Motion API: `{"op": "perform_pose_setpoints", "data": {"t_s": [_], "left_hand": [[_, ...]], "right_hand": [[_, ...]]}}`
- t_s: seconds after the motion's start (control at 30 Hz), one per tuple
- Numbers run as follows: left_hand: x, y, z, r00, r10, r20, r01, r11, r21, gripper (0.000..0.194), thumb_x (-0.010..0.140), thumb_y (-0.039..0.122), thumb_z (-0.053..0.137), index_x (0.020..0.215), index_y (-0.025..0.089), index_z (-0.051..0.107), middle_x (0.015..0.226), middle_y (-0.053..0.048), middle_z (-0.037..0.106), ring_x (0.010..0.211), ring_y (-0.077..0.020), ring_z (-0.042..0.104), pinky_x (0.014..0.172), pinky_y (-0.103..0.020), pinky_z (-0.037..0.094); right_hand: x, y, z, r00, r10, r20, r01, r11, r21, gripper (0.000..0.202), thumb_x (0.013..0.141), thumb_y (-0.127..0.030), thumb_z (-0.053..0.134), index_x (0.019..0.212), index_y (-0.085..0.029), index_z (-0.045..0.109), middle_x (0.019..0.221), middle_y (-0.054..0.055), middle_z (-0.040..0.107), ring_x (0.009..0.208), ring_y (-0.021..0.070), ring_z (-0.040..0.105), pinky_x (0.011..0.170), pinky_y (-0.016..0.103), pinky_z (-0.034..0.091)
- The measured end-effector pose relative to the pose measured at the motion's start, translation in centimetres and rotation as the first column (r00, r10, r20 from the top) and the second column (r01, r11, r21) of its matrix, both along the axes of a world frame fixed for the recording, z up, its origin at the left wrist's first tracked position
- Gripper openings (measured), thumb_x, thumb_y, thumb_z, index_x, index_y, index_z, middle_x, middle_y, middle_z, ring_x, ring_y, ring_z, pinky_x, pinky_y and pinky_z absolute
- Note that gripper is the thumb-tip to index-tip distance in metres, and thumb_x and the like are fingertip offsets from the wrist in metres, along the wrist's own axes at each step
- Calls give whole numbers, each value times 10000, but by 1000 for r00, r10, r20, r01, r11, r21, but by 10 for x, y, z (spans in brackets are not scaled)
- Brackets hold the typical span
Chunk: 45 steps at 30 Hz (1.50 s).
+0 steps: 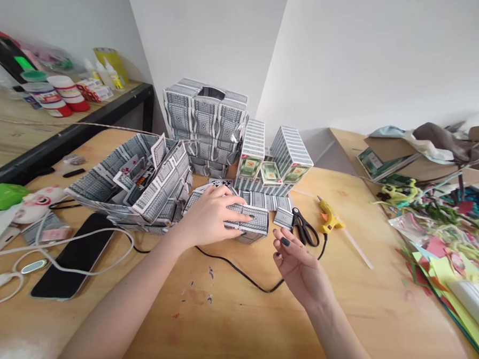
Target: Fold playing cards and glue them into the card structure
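My left hand [211, 216] lies over a long block made of grey-patterned cards [253, 224], its fingers spread across the top and gripping it. To the right, my right hand [294, 257] is raised palm up, with curled fingers; the thumb and fingertips come close together, and whether anything tiny sits between them is hidden. Beyond it lies a small folded card piece [284, 217], beside black scissors [305, 229]. A yellow glue gun [330, 217] rests farther right. Loose playing cards [219, 185] lie behind my left hand.
An open card-built box [99, 181] holding cards stands left, a tall card structure [206, 117] behind. Green-ended card boxes [292, 150] stand at centre back. A phone [70, 258] and white cable lie left, a black cord [236, 268] in front, colourful scraps [440, 254] right.
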State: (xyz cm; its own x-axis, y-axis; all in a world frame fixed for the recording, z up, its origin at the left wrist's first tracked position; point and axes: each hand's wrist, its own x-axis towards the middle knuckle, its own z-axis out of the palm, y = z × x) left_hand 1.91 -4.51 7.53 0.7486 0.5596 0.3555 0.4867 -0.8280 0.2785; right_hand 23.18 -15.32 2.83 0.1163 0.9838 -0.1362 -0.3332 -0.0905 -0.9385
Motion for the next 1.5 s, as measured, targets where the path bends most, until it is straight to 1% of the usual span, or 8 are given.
{"op": "perform_pose_setpoints", "data": {"t_s": [0.13, 0.2, 0.4, 0.63, 0.77, 0.97, 1.3, 1.5], "left_hand": [[0, 0, 0, 1000, 4, 3, -4, 1000, 0, 207, 726, 316, 606, 921, 342, 672, 1099, 14, 587, 960, -205, 423, 850, -388, 318], [0, 0, -1, 1000, 7, 4, -6, 1000, -4, 204, 730, 320, 602, 920, 341, 673, 1103, 20, 587, 964, -207, 419, 856, -389, 313], [0, 1, -1, 1000, 7, 2, -7, 1000, -11, 214, 723, 334, 609, 929, 344, 669, 1109, 26, 585, 975, -212, 411, 870, -396, 303], [0, 0, -1, 1000, 15, -1, -15, 1000, 1, 214, 726, 327, 609, 931, 342, 669, 1116, 19, 583, 980, -213, 412, 864, -391, 310], [1, 0, -2, 1000, 18, 3, -18, 1000, 8, 211, 726, 330, 609, 927, 346, 669, 1115, 24, 583, 979, -212, 413, 864, -390, 311], [1, 0, -1, 1000, 14, 11, -14, 1000, 4, 206, 727, 339, 609, 924, 335, 673, 1115, 16, 583, 977, -211, 415, 866, -393, 309], [1, 1, -2, 1000, 13, 12, -13, 1000, 9, 215, 718, 353, 616, 926, 342, 670, 1111, 24, 583, 984, -216, 413, 875, -403, 306], [1, 1, -2, 1000, 11, 3, -11, 1000, 12, 213, 722, 353, 611, 927, 342, 669, 1115, 22, 580, 980, -215, 417, 872, -402, 308]], "right_hand": [[4, 3, -9, 994, 107, -4, -107, 994, 29, 241, 820, -272, 510, 1046, -286, 591, 1073, 47, 604, 862, 175, 607, 663, 315, 531], [4, 4, -11, 993, 116, -5, -115, 992, 56, 242, 822, -292, 506, 1051, -302, 582, 1012, 40, 614, 849, 173, 602, 688, 330, 528], [-5, 5, -9, 988, -49, -149, 51, 999, 11, 215, 736, -274, 626, 949, -301, 628, 759, 11, 605, 721, 142, 591, 669, 297, 522], [-9, 8, -3, 979, -124, -160, 127, 992, 9, 164, 645, -268, 719, 801, -268, 670, 608, -15, 553, 592, 111, 556, 541, 231, 505], [-12, 11, 4, 951, -189, -246, 175, 982, -75, 191, 581, -222, 761, 755, -235, 684, 611, -13, 568, 598, 107, 559, 516, 201, 505], [-19, 13, 20, 898, -209, -387, 148, 972, -181, 172, 599, -139, 745, 754, -176, 681, 664, -21, 601, 614, 58, 567, 554, 114, 504], [-21, 14, 25, 900, -193, -391, 144, 978, -151, 168, 653, -135, 702, 814, -173, 671, 802, 10, 654, 763, 93, 617, 679, 150, 520], [-26, 18, 28, 893, -196, -405, 178, 981, -82, 234, 615, -138, 729, 831, -195, 661, 713, -31, 619, 660, 52, 578, 664, 142, 492]]}}
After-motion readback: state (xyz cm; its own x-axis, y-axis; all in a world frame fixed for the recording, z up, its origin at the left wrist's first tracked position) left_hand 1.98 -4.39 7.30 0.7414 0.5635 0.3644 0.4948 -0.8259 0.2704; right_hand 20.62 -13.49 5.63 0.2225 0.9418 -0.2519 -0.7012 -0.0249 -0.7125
